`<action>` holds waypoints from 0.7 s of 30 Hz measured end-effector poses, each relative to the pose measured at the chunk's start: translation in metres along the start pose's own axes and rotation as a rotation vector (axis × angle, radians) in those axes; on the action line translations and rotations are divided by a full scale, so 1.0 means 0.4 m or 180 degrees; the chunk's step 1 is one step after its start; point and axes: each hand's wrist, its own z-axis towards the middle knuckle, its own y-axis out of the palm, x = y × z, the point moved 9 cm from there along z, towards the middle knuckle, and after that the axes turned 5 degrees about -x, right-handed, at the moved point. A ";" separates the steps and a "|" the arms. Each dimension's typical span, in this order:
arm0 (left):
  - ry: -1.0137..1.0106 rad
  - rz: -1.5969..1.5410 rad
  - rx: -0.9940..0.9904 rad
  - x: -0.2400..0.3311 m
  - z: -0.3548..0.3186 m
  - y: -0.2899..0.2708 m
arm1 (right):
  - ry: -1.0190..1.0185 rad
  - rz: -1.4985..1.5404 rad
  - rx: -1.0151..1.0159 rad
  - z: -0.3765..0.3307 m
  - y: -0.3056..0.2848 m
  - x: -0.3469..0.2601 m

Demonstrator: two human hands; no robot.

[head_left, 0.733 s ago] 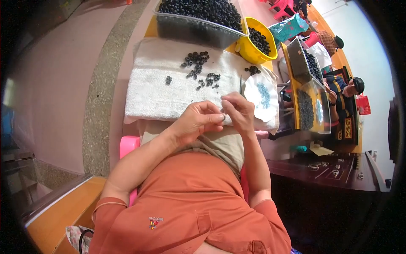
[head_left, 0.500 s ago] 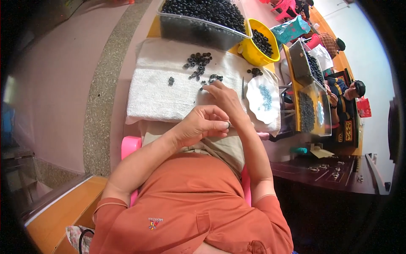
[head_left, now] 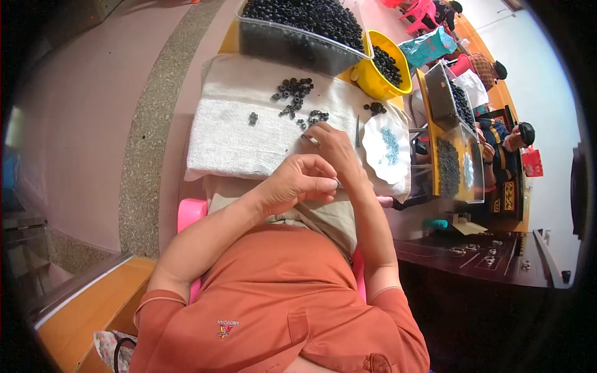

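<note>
My left hand [head_left: 301, 180] is over my lap, thumb and forefinger pinched on a small dark round part [head_left: 336, 184]; only its edge shows. My right hand [head_left: 336, 149] reaches past it onto the white towel [head_left: 230, 137]. Its fingertips are together at the towel, beside a loose group of small black ring-shaped parts [head_left: 319, 116]; what they pinch, if anything, is too small to tell. Farther back lies a bigger pile of black rings [head_left: 292, 90]. A few more black parts [head_left: 253, 117] sit alone to the left.
Right of my hand stands a white scalloped dish [head_left: 376, 155] of tiny pale-blue pieces, with a slim dark tool [head_left: 357, 132] alongside. Behind are a clear bin [head_left: 292, 46] and a yellow basket [head_left: 373, 81], both holding black rings. A person [head_left: 504, 146] works at the right.
My right fingertips have shifted slightly to the right and nearer me on the towel. My left hand keeps its pinch in about the same place.
</note>
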 end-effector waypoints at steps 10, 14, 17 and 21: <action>-0.0067 0.0049 0.0229 -0.010 0.001 -0.016 | 0.0290 0.0572 0.0426 -0.076 -0.050 0.031; -0.0063 0.0058 0.0182 -0.012 0.004 -0.019 | 0.0055 0.0812 0.0722 -0.090 -0.063 0.045; -0.0081 0.0061 0.0212 -0.014 0.004 -0.023 | 0.0143 0.0905 0.0738 -0.104 -0.048 0.070; -0.0041 0.0094 0.0225 -0.019 0.007 -0.035 | 0.0561 0.1228 0.0711 -0.115 -0.035 0.096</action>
